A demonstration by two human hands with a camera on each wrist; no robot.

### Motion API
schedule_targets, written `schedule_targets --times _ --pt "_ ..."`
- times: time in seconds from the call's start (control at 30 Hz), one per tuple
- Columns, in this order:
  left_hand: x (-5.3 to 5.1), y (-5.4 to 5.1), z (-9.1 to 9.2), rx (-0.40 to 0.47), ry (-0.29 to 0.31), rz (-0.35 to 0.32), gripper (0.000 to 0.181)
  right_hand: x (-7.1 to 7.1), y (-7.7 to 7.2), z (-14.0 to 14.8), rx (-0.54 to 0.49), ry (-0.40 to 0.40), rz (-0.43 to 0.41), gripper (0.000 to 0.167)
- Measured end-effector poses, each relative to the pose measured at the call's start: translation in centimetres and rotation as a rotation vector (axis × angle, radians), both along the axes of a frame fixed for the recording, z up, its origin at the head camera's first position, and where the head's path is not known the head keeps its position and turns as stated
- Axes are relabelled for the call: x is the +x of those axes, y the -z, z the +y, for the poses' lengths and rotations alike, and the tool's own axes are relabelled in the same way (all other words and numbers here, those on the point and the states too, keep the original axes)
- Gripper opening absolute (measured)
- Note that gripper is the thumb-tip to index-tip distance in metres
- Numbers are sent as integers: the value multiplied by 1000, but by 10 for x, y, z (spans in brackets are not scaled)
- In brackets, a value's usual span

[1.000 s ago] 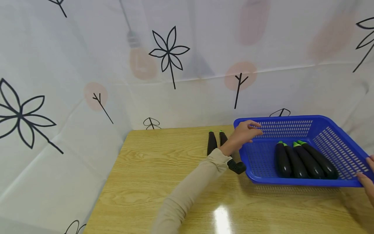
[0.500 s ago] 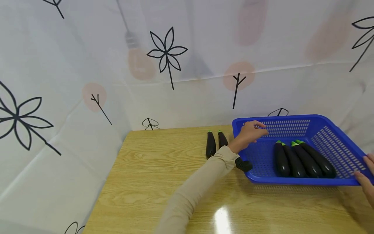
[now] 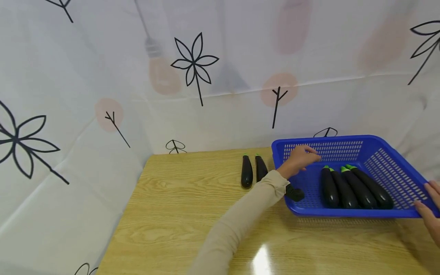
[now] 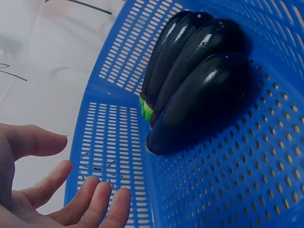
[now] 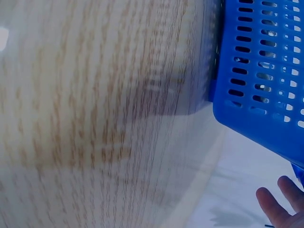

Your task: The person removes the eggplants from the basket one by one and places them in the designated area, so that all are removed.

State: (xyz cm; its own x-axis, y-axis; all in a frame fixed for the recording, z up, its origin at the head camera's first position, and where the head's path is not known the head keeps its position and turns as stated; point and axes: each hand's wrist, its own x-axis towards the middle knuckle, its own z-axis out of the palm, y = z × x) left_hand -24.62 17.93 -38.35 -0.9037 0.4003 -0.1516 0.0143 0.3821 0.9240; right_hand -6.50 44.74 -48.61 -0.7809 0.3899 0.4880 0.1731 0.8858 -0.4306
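My left hand [image 3: 300, 158] hovers over the left part of the blue basket [image 3: 330, 212], holding nothing. In the left wrist view, the fingers of that hand [image 4: 61, 190] are spread loosely, apart from several dark eggplants [image 4: 202, 97] lying side by side in the basket. Their green ends point to the basket's back wall in the head view. At the basket's right end, my right hand [image 3: 431, 210] touches the rim, partly cut off by the frame edge. Two extended fingers of my right hand [image 5: 280, 204] show beside the basket [image 5: 266, 85] in the right wrist view.
Two more eggplants, one [image 3: 246, 172] fully visible and one [image 3: 261, 168] partly behind my left sleeve, lie on the wooden table [image 3: 172, 214] left of the basket. A patterned white cloth [image 3: 227, 114] hangs behind the table.
My left hand has moved right, farther over the basket. More of the two eggplants on the table now shows. The right hand stays at the basket's right end.
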Motion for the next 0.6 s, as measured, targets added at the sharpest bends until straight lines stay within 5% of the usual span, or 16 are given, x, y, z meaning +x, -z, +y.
schedule_targets --times 0.23,0.6 --pt "0 5 14 17 -9 -51 12 6 -15 -15 -47 -40 13 54" --pt "4 22 36 -116 -16 -14 9 1 -1 0 -93 -79 1 55"
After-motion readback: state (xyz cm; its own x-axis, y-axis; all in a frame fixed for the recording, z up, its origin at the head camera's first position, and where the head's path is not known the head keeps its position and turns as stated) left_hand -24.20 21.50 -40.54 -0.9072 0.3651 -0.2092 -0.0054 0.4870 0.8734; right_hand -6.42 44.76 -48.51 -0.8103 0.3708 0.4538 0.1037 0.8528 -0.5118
